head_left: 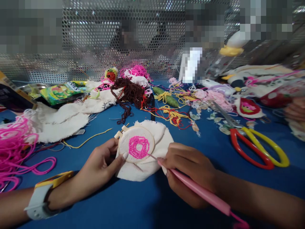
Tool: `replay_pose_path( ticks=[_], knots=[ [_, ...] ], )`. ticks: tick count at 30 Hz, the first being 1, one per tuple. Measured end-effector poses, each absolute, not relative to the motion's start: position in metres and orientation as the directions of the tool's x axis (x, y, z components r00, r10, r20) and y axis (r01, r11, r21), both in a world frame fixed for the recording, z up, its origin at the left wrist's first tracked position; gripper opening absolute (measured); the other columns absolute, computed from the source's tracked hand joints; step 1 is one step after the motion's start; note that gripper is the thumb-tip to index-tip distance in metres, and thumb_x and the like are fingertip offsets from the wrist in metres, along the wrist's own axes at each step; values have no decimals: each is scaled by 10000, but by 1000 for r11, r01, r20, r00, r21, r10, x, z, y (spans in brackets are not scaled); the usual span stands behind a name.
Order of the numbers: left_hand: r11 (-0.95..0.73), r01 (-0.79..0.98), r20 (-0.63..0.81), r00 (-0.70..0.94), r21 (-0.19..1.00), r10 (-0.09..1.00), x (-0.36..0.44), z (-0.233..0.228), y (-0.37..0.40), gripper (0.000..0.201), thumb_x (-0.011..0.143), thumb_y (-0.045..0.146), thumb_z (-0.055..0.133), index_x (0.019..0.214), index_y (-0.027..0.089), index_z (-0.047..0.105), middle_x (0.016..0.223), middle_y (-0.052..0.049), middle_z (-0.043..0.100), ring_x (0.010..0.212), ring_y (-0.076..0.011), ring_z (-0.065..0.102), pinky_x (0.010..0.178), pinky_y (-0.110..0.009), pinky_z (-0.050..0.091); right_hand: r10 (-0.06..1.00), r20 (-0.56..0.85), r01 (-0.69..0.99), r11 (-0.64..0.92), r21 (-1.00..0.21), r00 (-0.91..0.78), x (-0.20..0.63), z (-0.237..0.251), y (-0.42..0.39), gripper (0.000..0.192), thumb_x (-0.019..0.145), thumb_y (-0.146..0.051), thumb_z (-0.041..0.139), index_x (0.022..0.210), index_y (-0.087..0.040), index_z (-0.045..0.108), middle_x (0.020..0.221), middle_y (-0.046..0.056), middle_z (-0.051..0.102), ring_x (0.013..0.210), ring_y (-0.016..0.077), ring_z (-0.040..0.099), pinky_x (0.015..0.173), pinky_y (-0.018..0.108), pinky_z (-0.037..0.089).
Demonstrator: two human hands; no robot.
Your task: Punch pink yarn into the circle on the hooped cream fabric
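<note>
My left hand [107, 162] is closed on the left rim of a small embroidery hoop [124, 143], thumb on top and fingers underneath. White cloth [140, 171] is stretched in the hoop and spreads loosely around it. On the cloth is a ring of pink loops [133, 149] with a bare white centre. My right hand [190, 171] grips a pink punch needle [202, 189] like a pen. Its thin metal tip meets the lower right edge of the pink ring. Pink yarn [239, 219] trails from the back end of the handle.
Red and yellow scissors [252, 149] lie at the right. Pink yarn [16, 149] heaps at the left beside white cloth [62, 122]. Brown yarn [130, 92], a green skein [170, 100] and wrapped sweets [224, 127] lie farther back. Another person's hand [296, 109] shows at the right edge.
</note>
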State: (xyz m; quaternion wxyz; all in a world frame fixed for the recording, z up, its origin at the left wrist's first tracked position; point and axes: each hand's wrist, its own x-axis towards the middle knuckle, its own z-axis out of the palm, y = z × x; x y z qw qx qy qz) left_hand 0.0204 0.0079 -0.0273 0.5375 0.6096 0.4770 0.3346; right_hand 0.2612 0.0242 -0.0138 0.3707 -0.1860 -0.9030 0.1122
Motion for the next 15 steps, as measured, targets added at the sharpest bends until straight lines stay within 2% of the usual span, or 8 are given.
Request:
replay_pose_path(
  ticks=[5,9,13,15],
  knots=[
    [17,195,-80,323,981,943,22,-25,8,215,864,279,570,1039,162,524,1037,-93,679,917,-188,649,728,-254,530,420,628,259,906,-336,-655,260,-13,24,173,723,-1,418,712,-169,456,566,1,424,530,122,374,501,270,298],
    [4,213,-79,344,977,936,19,-26,7,198,873,287,560,1025,165,523,1027,-87,673,920,-188,639,740,-262,527,427,564,269,900,-344,-707,260,-16,27,159,739,-9,432,742,-157,490,599,13,452,568,129,380,530,271,328],
    [-26,287,-78,345,958,935,18,-27,6,217,878,305,552,1046,171,527,998,-76,674,871,-182,633,715,-269,531,402,441,247,897,-367,-803,262,-27,33,177,786,-40,480,934,-100,556,795,90,564,719,162,462,653,297,409],
    [-21,292,-84,341,956,936,19,-26,6,222,880,312,547,1050,170,530,995,-76,675,859,-183,633,712,-273,533,386,452,233,904,-359,-804,262,-30,35,193,794,-56,493,973,-88,556,822,102,578,736,168,473,668,302,420]
  ],
)
